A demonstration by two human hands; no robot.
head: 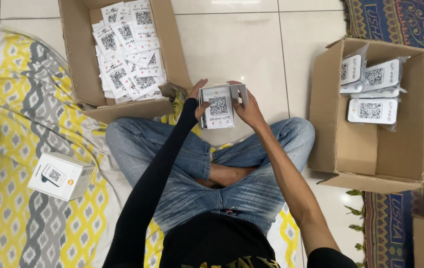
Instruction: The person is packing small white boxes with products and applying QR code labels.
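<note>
white card stand (219,106) with a square code, held above crossed legs over the tiled floor (242,44). left hand (198,99) pinching its left edge, right hand (247,109) gripping the right side. 2 cardboard boxes flanking: left box (80,54) holding loose cards, right box (370,149) holding bagged stands. small white carton (60,176) lying on the patterned mat (18,124).

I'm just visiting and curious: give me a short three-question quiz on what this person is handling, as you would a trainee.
1. True or false: both hands, left hand and right hand, hold the white device with a square code card on its face.
2. Which cardboard box holds loose printed cards? A) the box at upper left B) the box at right
3. Fill in: a small white carton lies on the yellow and grey patterned ____.

Key: 1 true; 2 A; 3 sheet.
</note>
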